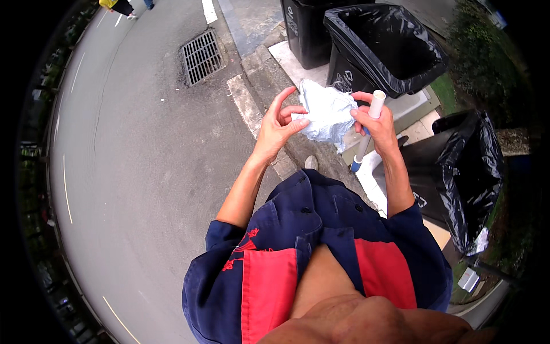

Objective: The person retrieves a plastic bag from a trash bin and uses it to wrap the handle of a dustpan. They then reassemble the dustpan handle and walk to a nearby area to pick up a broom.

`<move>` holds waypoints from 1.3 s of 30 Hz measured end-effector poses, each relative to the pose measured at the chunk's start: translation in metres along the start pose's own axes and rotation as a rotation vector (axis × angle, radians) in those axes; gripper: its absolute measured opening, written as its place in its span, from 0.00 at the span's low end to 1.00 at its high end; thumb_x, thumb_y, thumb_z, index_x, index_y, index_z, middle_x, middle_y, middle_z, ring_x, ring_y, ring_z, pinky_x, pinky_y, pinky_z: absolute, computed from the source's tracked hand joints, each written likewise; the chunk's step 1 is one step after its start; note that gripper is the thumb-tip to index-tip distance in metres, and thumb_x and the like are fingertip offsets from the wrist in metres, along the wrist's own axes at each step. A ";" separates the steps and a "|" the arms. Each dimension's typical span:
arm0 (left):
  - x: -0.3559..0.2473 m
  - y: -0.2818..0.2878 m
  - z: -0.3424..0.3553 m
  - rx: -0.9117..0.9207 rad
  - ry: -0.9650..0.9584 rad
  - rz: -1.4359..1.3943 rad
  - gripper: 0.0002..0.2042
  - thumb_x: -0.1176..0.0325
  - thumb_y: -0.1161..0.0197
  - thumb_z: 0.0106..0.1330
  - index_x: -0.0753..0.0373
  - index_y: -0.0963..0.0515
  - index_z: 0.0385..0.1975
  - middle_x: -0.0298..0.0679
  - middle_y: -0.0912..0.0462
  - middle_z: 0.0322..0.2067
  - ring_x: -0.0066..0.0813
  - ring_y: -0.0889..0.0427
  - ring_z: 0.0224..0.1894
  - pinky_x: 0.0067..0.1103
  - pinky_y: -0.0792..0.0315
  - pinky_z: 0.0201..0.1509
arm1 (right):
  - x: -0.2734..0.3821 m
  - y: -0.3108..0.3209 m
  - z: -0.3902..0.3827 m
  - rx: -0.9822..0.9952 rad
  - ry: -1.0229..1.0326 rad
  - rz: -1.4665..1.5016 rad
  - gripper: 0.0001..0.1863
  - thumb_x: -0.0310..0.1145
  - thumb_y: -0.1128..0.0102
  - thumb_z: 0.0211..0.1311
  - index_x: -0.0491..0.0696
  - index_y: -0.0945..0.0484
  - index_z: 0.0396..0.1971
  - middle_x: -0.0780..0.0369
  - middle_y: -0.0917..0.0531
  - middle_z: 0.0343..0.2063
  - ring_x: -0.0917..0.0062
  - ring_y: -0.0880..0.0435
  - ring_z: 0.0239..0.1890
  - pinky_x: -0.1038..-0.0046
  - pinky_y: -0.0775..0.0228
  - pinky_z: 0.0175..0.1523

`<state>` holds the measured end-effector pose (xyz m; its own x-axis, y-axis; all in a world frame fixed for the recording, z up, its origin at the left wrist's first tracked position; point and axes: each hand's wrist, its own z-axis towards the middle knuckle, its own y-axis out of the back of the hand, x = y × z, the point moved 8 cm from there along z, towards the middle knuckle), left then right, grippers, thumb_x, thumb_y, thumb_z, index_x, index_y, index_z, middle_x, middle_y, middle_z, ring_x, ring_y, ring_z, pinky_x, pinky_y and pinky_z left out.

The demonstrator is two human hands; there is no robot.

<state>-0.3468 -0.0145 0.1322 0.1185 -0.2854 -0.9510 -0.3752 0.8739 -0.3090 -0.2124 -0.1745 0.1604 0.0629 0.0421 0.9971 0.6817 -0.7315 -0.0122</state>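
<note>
A crumpled pale blue-white sheet (327, 112), plastic or paper, is stretched between my hands at chest height. My left hand (277, 124) pinches its left edge between thumb and fingers, the index finger raised. With thumb and fingertips, my right hand (375, 121) grips the sheet's right edge. A white pole (377, 104) with blue fittings passes through that same right hand, tilted, its open upper end showing above the fingers. The pole's lower end is hidden behind or beyond the blue collar.
Black lined bins stand ahead and to the right: one open bin (395, 46), another open bin (458, 178), and a dark bin (306, 34) behind. A kerb (246, 103) edges the road, with a drain grate (202, 57) beside it. People walk far left.
</note>
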 end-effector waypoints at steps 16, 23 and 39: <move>-0.006 0.160 0.083 -0.454 0.239 0.269 0.14 0.72 0.32 0.52 0.67 0.24 0.38 0.35 0.20 0.35 0.23 0.23 0.39 0.21 0.31 0.47 | -0.020 -0.164 0.237 0.544 0.073 -0.049 0.11 0.27 0.37 0.51 0.40 0.23 0.34 0.65 0.22 0.20 0.87 0.27 0.19 0.86 0.40 0.22; -0.050 0.278 0.122 -0.549 -0.004 -0.048 0.07 0.78 0.46 0.58 0.68 0.22 0.33 0.37 0.21 0.36 0.23 0.23 0.39 0.19 0.31 0.45 | -0.028 -0.267 0.308 0.692 0.030 -0.140 0.07 0.24 0.42 0.48 0.40 0.22 0.29 0.64 0.21 0.23 0.85 0.25 0.23 0.81 0.34 0.28; -0.127 0.402 0.319 -0.040 -0.207 0.560 0.12 0.85 0.53 0.53 0.67 0.21 0.28 0.40 0.22 0.29 0.29 0.23 0.36 0.21 0.32 0.43 | -0.029 -0.359 0.488 0.737 -0.054 -0.243 0.25 0.37 0.28 0.44 0.40 0.24 0.42 0.64 0.20 0.33 0.83 0.25 0.32 0.79 0.32 0.39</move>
<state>-0.2190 0.4986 0.1278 0.0684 0.3005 -0.9513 -0.4664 0.8526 0.2358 -0.1032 0.4194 0.0989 -0.1277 0.1901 0.9734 0.9884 -0.0575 0.1409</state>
